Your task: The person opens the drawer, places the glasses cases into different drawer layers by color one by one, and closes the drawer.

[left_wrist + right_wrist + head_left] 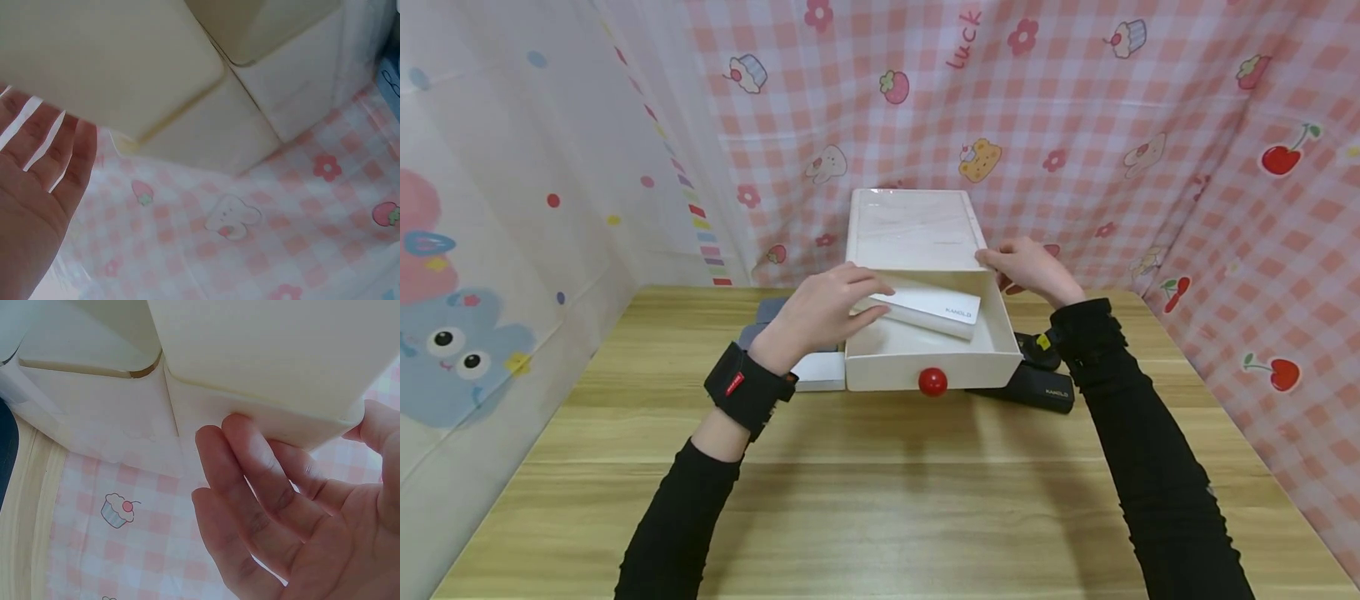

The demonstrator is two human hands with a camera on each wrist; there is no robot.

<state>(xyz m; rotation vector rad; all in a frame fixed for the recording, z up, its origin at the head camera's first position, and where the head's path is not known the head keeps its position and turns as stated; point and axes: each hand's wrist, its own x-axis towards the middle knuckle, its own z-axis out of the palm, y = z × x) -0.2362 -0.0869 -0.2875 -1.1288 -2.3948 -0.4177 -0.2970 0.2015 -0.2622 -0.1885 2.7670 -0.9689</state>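
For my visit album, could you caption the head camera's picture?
Left hand beside a white case in an open drawer, right hand at the white box.

Near the middle of the head view, the white case carries small dark capitals towards its right end that look like "KANOLD" — the third letter could also be an M. What seems to be the same word, in pale capitals, stands at the right end of the black case, lower and further right. At the top, right of centre, the pink-checked cloth bears "luck" in reddish, handwritten letters that climb steeply. Left of centre, the red tag on the black wristband has pale marks — too small to read
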